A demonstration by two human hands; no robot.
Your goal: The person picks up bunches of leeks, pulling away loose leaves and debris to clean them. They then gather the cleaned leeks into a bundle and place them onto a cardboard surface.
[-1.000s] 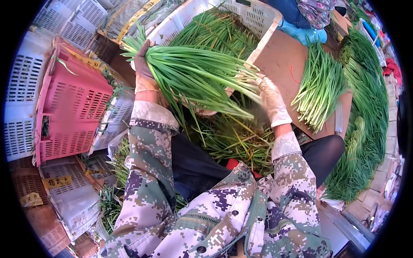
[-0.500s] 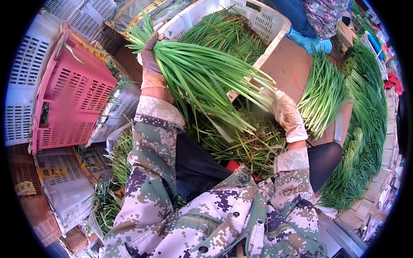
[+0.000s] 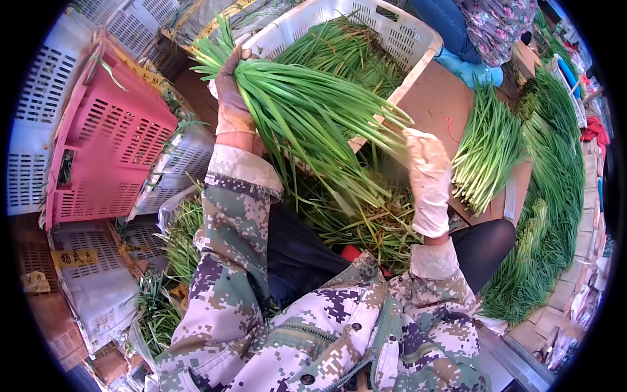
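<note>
Clamps long green chive bunch [image 3: 307, 111] up at twelve o'clock with grey-gloved left hand [image 3: 230, 91]; cannot tell grip of pale-gloved right hand [image 3: 428, 176] at three. Risks shedding loose stalks through a slack squeeze.

We are lifting the bundle of garlic chives [image 3: 307, 111] a little closer to the white crate [image 3: 408, 29], our left hand [image 3: 232, 98] rising with its leafy end. Our right hand [image 3: 428, 179] is letting go of the pale stalk ends and dropping away from the crate, fingers stretched upward.
</note>
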